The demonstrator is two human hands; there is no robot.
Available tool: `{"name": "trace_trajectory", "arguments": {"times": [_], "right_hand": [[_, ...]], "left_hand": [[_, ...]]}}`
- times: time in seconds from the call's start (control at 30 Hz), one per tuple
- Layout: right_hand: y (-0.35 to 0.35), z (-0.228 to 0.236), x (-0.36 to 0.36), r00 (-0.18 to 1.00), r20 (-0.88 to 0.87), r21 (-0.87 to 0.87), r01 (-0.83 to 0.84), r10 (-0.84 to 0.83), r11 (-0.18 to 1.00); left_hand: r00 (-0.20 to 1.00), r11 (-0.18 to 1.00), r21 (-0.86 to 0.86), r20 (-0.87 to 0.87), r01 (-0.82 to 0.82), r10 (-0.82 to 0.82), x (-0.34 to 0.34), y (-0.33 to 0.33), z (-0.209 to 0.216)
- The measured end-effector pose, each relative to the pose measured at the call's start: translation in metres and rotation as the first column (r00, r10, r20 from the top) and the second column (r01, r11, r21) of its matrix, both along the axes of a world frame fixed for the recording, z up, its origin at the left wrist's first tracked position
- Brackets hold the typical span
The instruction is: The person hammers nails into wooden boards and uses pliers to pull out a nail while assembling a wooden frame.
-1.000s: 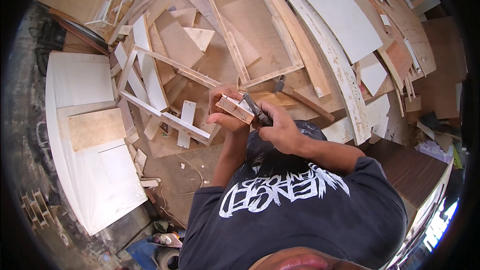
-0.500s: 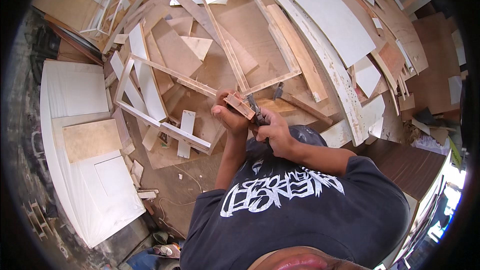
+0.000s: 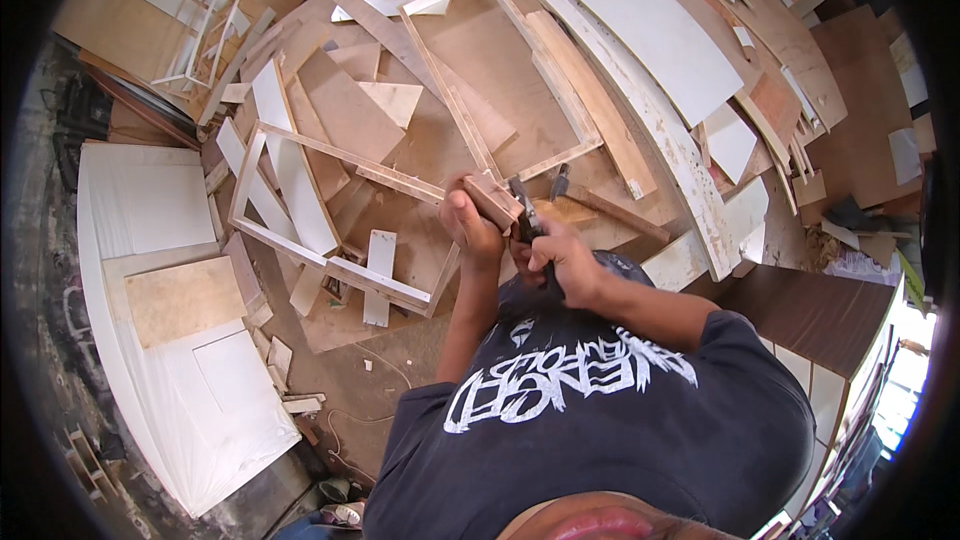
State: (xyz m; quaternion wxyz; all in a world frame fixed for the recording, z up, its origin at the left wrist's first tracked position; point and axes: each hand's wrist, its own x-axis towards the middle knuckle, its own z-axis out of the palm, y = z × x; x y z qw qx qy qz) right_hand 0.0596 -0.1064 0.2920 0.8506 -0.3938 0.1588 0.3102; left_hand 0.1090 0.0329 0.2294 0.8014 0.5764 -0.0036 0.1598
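Note:
My left hand (image 3: 474, 232) is closed round a short reddish-brown wood block (image 3: 492, 198), holding it up in front of my chest. In my right hand (image 3: 568, 265) is a pair of dark metal pliers (image 3: 526, 208), its head up against the block's right end. What the jaws grip is too small to make out. Just beyond my hands a hammer (image 3: 615, 213) lies on the brown work board, its dark head toward the far side. A rectangular wooden frame (image 3: 452, 95) lies ahead, and a second frame (image 3: 240, 180) lies to the left.
Wood offcuts (image 3: 392, 100) and white strips (image 3: 378, 278) lie scattered among the frames. Long white boards (image 3: 640, 30) run along the right. A white panel (image 3: 150, 195) stands at far left, and a dark brown cabinet (image 3: 810, 315) is close on my right.
The block has turned slightly in my left hand and shows more of its broad face. My right hand and the pliers have shifted a little to the right.

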Motion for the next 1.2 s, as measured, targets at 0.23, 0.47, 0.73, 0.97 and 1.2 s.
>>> {"name": "trace_trajectory", "arguments": {"times": [0.23,0.47,0.73,0.97,1.2], "right_hand": [[0.000,0.003,-0.010,0.987,0.118,-0.142,-0.088,0.105,0.986],[-0.022,0.022,-0.018,0.897,0.313,-0.449,-0.150,0.312,0.881],[-0.033,0.031,-0.033,0.885,0.326,-0.518,-0.126,0.332,0.846],[-0.060,0.066,-0.028,0.869,0.383,-0.377,-0.161,0.312,0.912],[-0.109,0.088,-0.022,0.672,0.494,-0.437,-0.357,0.552,0.826]], "left_hand": [[0.975,0.973,0.064,0.000,0.224,-0.224,-0.018,0.012,-0.007],[0.984,0.888,0.451,0.100,0.090,-0.151,-0.018,0.032,0.015],[0.954,0.913,0.331,0.099,0.238,-0.284,-0.023,0.038,0.032],[0.871,0.872,-0.023,-0.039,0.490,-0.490,-0.043,0.024,0.049],[0.876,0.866,0.146,-0.004,0.478,-0.482,-0.059,-0.003,0.064]]}}
